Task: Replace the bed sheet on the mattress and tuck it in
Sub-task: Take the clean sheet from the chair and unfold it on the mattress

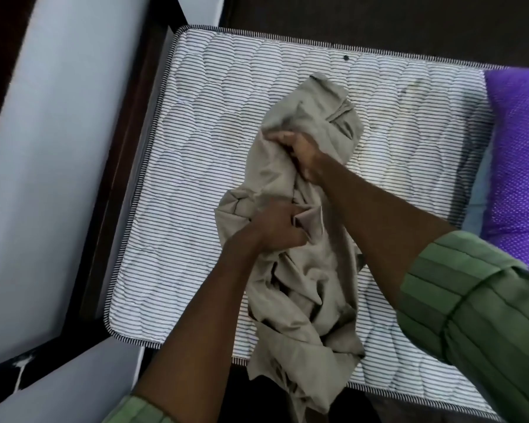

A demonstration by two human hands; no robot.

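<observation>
Bedsheet (300, 270), beige and bunched, lies across the middle of the bare striped mattress (196, 141) and spills over its near edge. Both hands clutch its folds: left hand (275, 227) nearer, right hand (300, 151) farther in. A purple pillow (519, 166) sits at the mattress's right edge.

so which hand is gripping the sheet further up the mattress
The right hand grips the beige sheet further up the striped mattress; the left hand holds it nearer the person.
</observation>
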